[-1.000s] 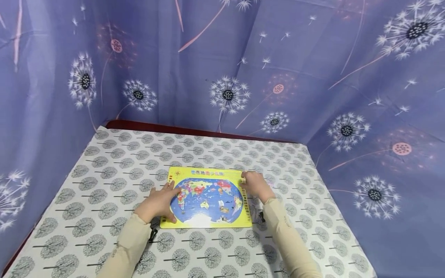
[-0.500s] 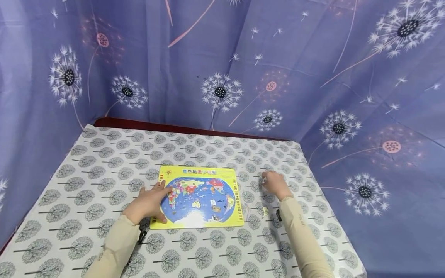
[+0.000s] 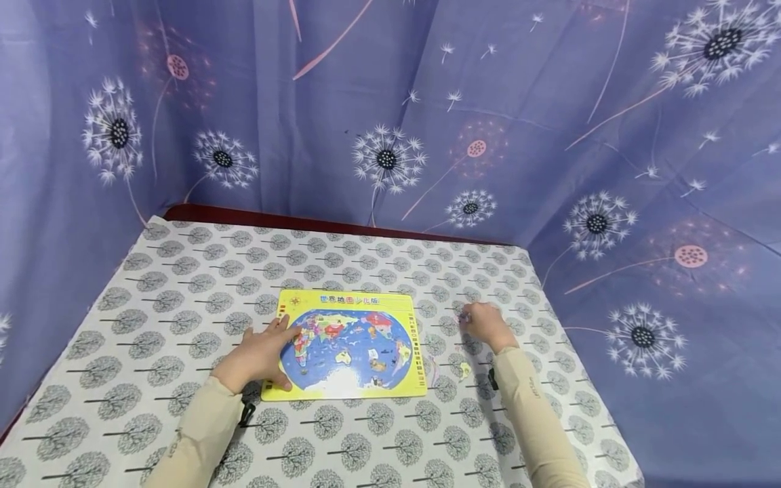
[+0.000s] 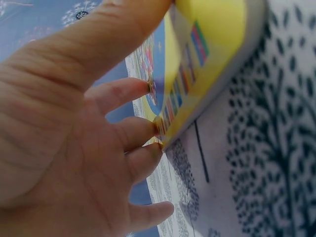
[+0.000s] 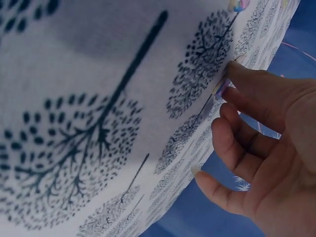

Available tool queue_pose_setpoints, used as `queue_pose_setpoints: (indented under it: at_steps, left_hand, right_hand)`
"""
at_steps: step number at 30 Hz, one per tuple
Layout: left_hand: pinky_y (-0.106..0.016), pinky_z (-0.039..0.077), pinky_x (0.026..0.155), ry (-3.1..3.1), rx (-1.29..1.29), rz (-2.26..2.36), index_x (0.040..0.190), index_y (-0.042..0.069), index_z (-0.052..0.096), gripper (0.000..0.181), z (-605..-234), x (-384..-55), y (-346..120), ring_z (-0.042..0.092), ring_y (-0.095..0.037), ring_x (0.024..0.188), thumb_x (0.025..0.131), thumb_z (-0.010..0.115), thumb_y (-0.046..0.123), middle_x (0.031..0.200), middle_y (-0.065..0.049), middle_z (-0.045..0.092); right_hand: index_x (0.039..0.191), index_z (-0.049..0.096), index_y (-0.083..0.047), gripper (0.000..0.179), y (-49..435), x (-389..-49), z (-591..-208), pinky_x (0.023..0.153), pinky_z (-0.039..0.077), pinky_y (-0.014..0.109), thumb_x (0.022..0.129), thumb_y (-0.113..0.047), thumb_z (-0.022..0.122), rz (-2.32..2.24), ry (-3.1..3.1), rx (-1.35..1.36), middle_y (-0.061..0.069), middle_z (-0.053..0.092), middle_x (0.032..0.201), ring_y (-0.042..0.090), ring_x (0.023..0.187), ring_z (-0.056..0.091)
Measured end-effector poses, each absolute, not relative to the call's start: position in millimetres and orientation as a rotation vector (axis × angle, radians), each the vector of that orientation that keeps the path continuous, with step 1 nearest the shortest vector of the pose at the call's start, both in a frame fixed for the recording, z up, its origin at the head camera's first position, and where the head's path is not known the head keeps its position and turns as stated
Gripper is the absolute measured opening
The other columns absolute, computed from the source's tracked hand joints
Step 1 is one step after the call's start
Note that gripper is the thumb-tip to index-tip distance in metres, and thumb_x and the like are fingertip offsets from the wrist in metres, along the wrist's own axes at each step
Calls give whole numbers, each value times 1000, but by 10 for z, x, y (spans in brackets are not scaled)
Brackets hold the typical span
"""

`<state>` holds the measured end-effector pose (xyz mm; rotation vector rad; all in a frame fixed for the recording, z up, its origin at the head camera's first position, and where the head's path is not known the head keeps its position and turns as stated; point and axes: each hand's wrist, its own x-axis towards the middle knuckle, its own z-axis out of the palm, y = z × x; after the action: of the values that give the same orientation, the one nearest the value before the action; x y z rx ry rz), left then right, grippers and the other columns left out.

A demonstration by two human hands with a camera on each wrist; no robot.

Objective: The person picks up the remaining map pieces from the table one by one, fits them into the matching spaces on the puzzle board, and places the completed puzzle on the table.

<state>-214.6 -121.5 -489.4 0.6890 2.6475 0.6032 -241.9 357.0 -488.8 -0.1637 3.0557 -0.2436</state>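
Note:
A yellow-bordered world map puzzle board (image 3: 354,298) lies flat on the table. My left hand (image 3: 259,356) rests on its left edge with spread fingers; in the left wrist view the fingertips (image 4: 148,126) touch the printed border. To the right of the board, low over the cloth, my right hand (image 3: 488,325) pinches a small purple puzzle piece (image 5: 220,89) between thumb and index finger. Its other fingers are loosely bent. The piece is mostly hidden by the fingers, so its shape cannot be made out.
A small yellow-green piece (image 3: 465,370) lies on the cloth below the right hand. Beside the board's right edge is a pale pinkish piece (image 3: 434,374). The table has a white tree-print cloth (image 3: 342,447). Purple dandelion curtains (image 3: 317,135) stand behind and at both sides.
My right hand has left the board's right edge and moved right over the cloth, where a purple piece now shows at its fingertips. The left hand stays on the board.

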Motion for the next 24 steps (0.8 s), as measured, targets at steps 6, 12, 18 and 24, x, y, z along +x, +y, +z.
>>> queue_pose_setpoints:
  at_steps: [6, 12, 18, 24]
  left_hand:
    - [-82, 8, 107, 2649, 697, 613, 151, 1, 44, 114, -4936, -2152, -1221, 19, -52, 147, 54, 97, 31, 159, -33, 21]
    - [-82, 8, 108, 2657, 684, 613, 151, 1, 44, 114, -4955, -2171, -1224, 20, -52, 147, 55, 97, 30, 159, -33, 22]
    - [-82, 10, 108, 2650, 692, 620, 150, 1, 44, 112, -4968, -2153, -1238, 20, -52, 147, 56, 97, 30, 159, -33, 22]
    - [-81, 8, 108, 2660, 700, 609, 150, 1, 44, 114, -4955, -2173, -1227, 20, -52, 146, 55, 97, 31, 159, -34, 21]
  right_hand:
    - [93, 74, -3, 10, 3549, -2414, -4923, 83, 58, 47, 84, -3, 78, -211, 3095, -197, 11, 73, 88, 30, 83, 70]
    - [89, 72, -3, 7, 3534, -2398, -4916, 81, 58, 46, 85, -4, 78, -165, 3127, -236, 11, 72, 85, 29, 80, 69]
    - [85, 72, -5, 7, 3515, -2383, -4879, 80, 56, 51, 85, -7, 78, -148, 3151, -249, 9, 71, 83, 28, 78, 68]
    - [87, 73, -7, 6, 3446, -2394, -4774, 79, 55, 53, 87, -11, 78, -134, 3185, -309, 8, 73, 86, 29, 80, 69]
